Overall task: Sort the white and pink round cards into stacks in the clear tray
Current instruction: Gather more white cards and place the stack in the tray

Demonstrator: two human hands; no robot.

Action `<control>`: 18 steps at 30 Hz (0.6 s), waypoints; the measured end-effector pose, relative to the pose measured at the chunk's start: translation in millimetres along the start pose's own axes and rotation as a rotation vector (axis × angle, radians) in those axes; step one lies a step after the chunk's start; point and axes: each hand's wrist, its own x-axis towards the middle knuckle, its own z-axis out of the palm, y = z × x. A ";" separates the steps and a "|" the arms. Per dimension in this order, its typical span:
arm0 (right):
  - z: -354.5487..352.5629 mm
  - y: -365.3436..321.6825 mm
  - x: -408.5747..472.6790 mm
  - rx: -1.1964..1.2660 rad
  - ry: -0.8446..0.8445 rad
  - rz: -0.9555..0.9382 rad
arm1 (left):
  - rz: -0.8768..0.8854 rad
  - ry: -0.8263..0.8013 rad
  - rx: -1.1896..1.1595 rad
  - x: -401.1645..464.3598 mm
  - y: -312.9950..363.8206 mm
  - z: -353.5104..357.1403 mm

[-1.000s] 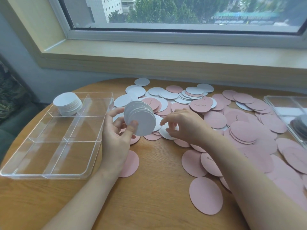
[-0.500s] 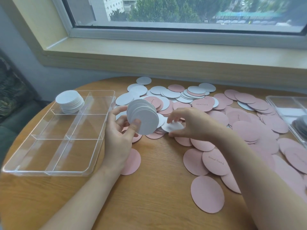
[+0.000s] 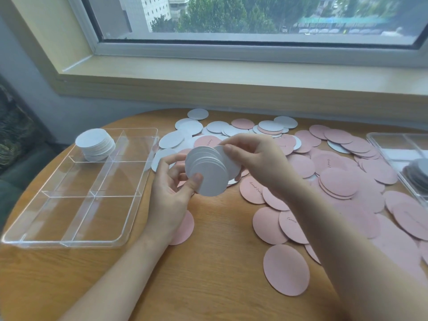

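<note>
Your left hand [image 3: 170, 193] pinched a fanned stack of white cards [image 3: 208, 173] above the table [image 3: 208, 286], beside the clear tray [image 3: 76, 243]. Your right hand [image 3: 259, 163] pinched one white card [image 3: 231, 159] against it. Thin, light and slippery, I'd judge; squeeze the edges.

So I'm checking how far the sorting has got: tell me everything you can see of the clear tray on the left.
The clear tray is a transparent, plastic-looking rectangle with low walls and thin dividers forming six compartments, two across and three deep. It lies flat on the wooden table, left of both hands. Its far-left compartment holds one stack of white cards; the other five look empty. Neither hand touches it.
</note>
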 end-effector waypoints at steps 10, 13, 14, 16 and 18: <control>10.3 1.7 -3.1 0.083 -0.190 -0.017 | 0.027 0.004 0.041 -0.2 0.8 -1.1; 6.8 5.6 -1.6 0.013 -0.174 -0.031 | 0.024 0.024 0.070 0.2 1.2 -1.7; 6.5 10.2 -0.1 -0.029 -0.143 -0.034 | 0.024 0.043 0.070 0.6 1.4 -2.0; 7.0 25.0 3.4 -0.216 -0.108 -0.088 | 0.023 0.085 0.065 2.1 2.3 -3.3; 8.7 42.9 4.8 -0.545 -0.149 -0.168 | 0.028 0.123 0.065 3.7 4.1 -5.5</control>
